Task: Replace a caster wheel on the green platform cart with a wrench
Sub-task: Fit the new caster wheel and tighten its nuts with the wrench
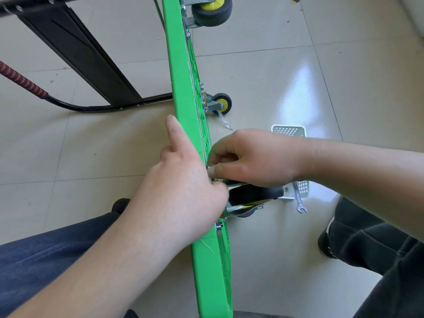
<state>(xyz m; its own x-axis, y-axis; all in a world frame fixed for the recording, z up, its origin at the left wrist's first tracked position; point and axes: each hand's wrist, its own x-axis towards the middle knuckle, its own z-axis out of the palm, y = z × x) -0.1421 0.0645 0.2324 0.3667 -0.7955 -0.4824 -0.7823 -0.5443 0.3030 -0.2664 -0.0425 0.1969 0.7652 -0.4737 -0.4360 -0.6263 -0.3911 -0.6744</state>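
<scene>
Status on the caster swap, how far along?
Done: green cart stands on edge, caster sits at its mount. In hand: right hand pinches something at the mount, hardware hidden; left hand steadies the deck. Left: tightening; the wrench lies unused on the floor.

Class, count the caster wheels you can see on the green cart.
3: one caster wheel at the top edge, one midway along, one under the right hand. A fourth may be hidden.

Platform cart [181, 72]: bright green. Caster wheels [212, 10]: black tyres, yellow hubs, silver brackets. Folded handle [75, 51]: black, with a red-and-black spiral-striped grip [21, 80]. Basket [289, 130]: pale green, square-grid perforations. Wrench [299, 200]: silver. Floor tiles [344, 76]: glossy beige.
</scene>
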